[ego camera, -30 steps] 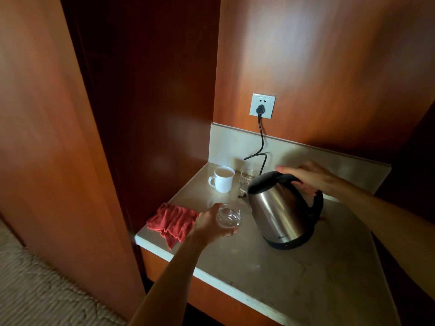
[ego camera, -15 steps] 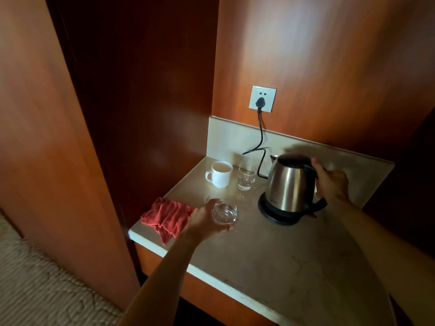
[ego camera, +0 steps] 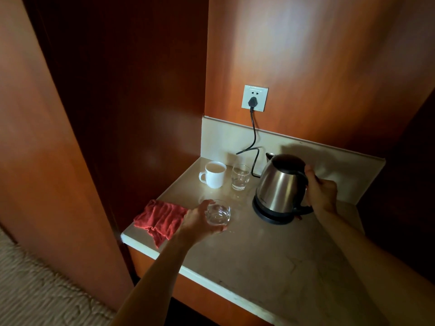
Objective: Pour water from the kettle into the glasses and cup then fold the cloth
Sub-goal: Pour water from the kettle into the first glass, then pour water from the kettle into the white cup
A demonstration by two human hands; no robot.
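Note:
A steel kettle (ego camera: 279, 184) stands upright on its black base (ego camera: 270, 215) on the stone counter (ego camera: 270, 260). My right hand (ego camera: 321, 192) grips the kettle's black handle. My left hand (ego camera: 200, 222) holds a short clear glass (ego camera: 217, 214) with water in it, near the counter's front left. A second clear glass (ego camera: 240, 177) and a white cup (ego camera: 214, 174) stand at the back left, side by side. A crumpled red cloth (ego camera: 160, 220) lies at the counter's left edge, just left of my left hand.
A black cord (ego camera: 253, 137) runs from a white wall socket (ego camera: 255, 98) down to the kettle base. Wooden panels enclose the counter at the back and left. Carpet (ego camera: 35, 290) shows below on the left.
The kettle went from tilted near the front glass back onto its base, upright. My right hand shifted from the lid top to the handle. My left hand kept hold of the glass.

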